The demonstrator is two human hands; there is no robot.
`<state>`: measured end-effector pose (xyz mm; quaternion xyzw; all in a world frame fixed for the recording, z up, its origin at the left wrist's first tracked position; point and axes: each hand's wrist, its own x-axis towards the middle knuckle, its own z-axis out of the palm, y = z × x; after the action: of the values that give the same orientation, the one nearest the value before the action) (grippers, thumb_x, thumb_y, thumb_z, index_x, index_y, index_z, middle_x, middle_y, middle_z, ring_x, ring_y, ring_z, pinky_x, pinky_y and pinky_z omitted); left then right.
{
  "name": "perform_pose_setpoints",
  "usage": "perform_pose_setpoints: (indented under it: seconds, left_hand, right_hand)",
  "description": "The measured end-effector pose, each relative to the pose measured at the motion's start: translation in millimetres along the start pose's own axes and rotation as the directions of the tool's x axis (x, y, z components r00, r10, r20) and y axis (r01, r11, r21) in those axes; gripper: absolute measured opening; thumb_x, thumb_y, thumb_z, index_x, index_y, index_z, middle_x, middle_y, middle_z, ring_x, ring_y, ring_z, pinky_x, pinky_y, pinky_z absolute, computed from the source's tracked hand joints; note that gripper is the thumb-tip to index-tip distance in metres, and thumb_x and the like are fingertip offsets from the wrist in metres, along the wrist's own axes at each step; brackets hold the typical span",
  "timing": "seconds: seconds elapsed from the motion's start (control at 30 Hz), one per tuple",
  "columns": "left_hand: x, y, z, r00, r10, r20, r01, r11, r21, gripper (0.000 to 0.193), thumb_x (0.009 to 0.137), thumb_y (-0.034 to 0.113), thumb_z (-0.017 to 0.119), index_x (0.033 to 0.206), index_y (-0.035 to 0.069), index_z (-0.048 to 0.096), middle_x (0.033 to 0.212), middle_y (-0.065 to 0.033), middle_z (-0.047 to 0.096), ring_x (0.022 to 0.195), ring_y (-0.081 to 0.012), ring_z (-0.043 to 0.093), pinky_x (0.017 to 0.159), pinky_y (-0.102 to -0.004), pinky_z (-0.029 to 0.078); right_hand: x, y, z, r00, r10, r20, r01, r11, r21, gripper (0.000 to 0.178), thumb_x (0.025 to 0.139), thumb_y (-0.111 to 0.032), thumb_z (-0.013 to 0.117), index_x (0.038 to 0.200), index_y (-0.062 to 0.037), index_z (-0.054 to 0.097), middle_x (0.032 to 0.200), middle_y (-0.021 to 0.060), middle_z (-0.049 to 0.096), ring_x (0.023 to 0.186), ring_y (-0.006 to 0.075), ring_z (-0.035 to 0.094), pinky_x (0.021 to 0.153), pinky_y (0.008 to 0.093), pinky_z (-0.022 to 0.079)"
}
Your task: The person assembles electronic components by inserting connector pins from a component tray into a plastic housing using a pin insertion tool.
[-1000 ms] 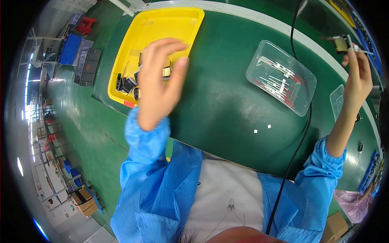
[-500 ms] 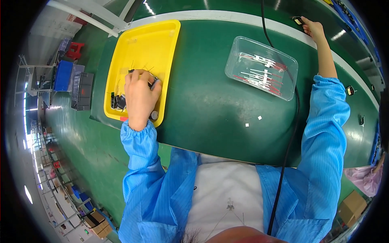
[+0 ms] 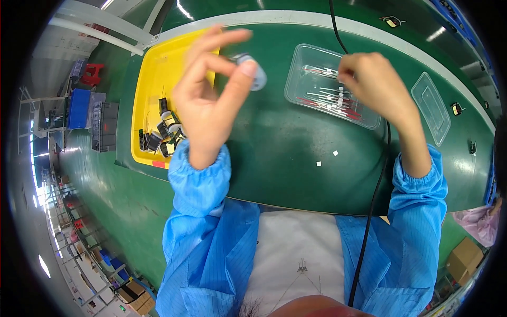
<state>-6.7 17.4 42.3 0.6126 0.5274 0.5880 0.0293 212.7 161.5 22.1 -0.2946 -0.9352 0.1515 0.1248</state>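
My left hand (image 3: 208, 100) is raised beside the yellow tray (image 3: 138, 105). Its thumb and index finger pinch a small grey-and-black component (image 3: 258, 79), blurred by motion; the other fingers stick out. Several small black components (image 3: 168, 122) with grey round parts, yellow labels and thin leads lie in the tray. On the right, my right hand (image 3: 375, 87) hangs over a clear plastic box (image 3: 293, 79) with its fingers curled together. Whatever they hold, if anything, is hidden. Red and white wire pieces (image 3: 330, 100) lie inside the box, partly bundled by white tabs.
Beyond the table's pale edge, a component (image 3: 392, 21) lies on a green strip, with others (image 3: 457, 109) farther right. A clear lid (image 3: 430, 108) lies right of my right hand. A black cable (image 3: 381, 177) crosses the table. Two white squares (image 3: 318, 164) lie near the front.
My left hand has lifted out of the tray with a component. My right hand has let go of a component on the far strip and come back over the clear box.
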Motion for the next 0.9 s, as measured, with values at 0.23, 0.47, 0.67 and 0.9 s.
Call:
perform_pose_setpoints:
  seconds: [0.23, 0.47, 0.67, 0.9]
  left_hand:
    - [-31, -8, 32, 0.909, -0.342, 0.239, 0.418, 0.73, -0.541, 0.017, 0.095, 0.017, 0.055, 0.085, 0.004, 0.05, 0.094, -0.0118, 0.063, 0.08, -0.0151, 0.059, 0.074, -0.0278, 0.047]
    - [-33, -4, 30, 0.812, -0.442, 0.381, 0.551, 0.365, -0.751, 0.025, 0.094, 0.027, 0.056, 0.096, 0.003, 0.051, 0.096, -0.0118, 0.06, 0.081, -0.0162, 0.059, 0.068, -0.0298, 0.05]
    - [-37, -7, 27, 0.749, -0.417, 0.515, 0.663, 0.467, -0.586, 0.06, 0.087, 0.047, 0.058, 0.12, -0.002, 0.049, 0.102, -0.0109, 0.057, 0.095, -0.0219, 0.059, 0.078, -0.036, 0.053]
    - [-39, -6, 30, 0.75, -0.378, 0.543, 0.66, 0.479, -0.578, 0.053, 0.086, 0.045, 0.06, 0.115, 0.002, 0.05, 0.105, -0.0137, 0.058, 0.095, -0.0236, 0.061, 0.076, -0.0362, 0.055]
  right_hand:
    - [-5, -2, 23, 0.989, -0.118, 0.086, 0.136, 0.96, -0.244, 0.007, 0.068, -0.002, 0.06, 0.07, 0.0035, 0.064, 0.072, 0.0209, 0.063, 0.069, 0.0356, 0.064, 0.063, 0.0418, 0.052]
    - [-4, -5, 29, 0.969, -0.237, 0.072, 0.247, 0.921, -0.3, 0.007, 0.069, -0.001, 0.056, 0.073, 0.0031, 0.061, 0.079, 0.0152, 0.06, 0.068, 0.0317, 0.063, 0.061, 0.0396, 0.052]
    - [0, -5, 1, 0.972, -0.233, 0.041, 0.236, 0.963, -0.129, 0.007, 0.066, -0.003, 0.06, 0.072, 0.0015, 0.057, 0.079, 0.0125, 0.058, 0.068, 0.0311, 0.061, 0.063, 0.0394, 0.05]
    - [-2, -5, -30, 0.987, -0.158, -0.015, 0.137, 0.797, 0.588, 0.009, 0.078, -0.008, 0.064, 0.081, -0.0013, 0.06, 0.073, 0.0007, 0.061, 0.066, 0.0072, 0.053, 0.06, 0.0232, 0.041]
